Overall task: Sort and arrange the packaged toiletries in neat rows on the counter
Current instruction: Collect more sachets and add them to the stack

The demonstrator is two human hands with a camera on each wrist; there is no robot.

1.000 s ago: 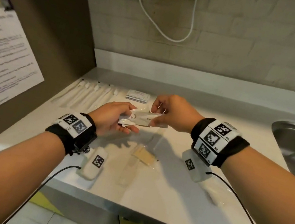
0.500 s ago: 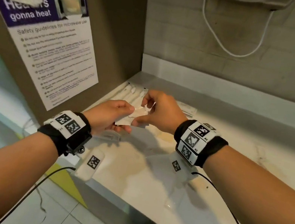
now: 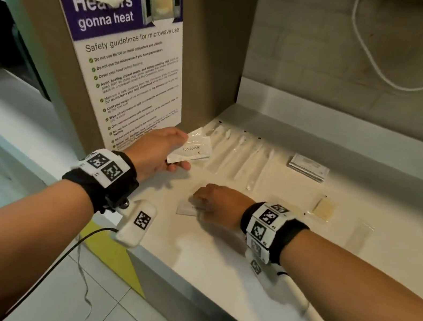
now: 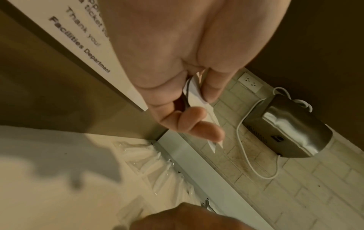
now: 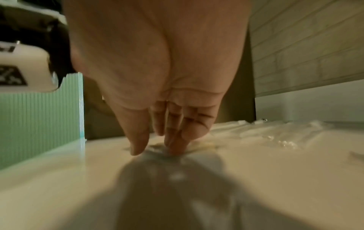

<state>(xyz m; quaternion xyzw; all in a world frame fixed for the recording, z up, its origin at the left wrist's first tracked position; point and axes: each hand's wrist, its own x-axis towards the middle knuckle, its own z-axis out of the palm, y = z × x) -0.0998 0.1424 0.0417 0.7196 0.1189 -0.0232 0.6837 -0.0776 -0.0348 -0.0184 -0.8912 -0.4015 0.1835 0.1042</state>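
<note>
1. Toothpaste sachets (image 3: 192,149) are sitting pinched in my left hand (image 3: 156,150), thumb on top and fingers curled beneath; the left wrist view shows at least two thin white edges fanned out past my fingertips (image 4: 206,130). I am holding them raised over the table (image 3: 214,268), probably as a supply to deal from one at a time.

2. My right hand (image 3: 220,206) is reaching down just below and to the right of the left, fingers extended and pressing a single flat sachet (image 3: 189,208) onto the table. The right wrist view shows straight fingertips (image 5: 175,147) touching the packet, not curling round it. I judge I am laying this one down flat as the start of a toothpaste row.

3. Beyond my left hand, long clear-wrapped packets (image 3: 237,153) are lying side by side, already looking like a finished row; that is likely why the new sachet is going nearer to me, in its own line.

4. Farther right of that row, a small stack of square white packets (image 3: 308,167) is resting apart from it.

5. Right of my right hand, an amber-tinted packet (image 3: 324,208) and a narrow clear packet (image 3: 359,237) are lying loose and skewed, seemingly still awaiting sorting.

6. Next, I judge, the sachets in my left hand need placing beside the pressed one, edges parallel.
</note>
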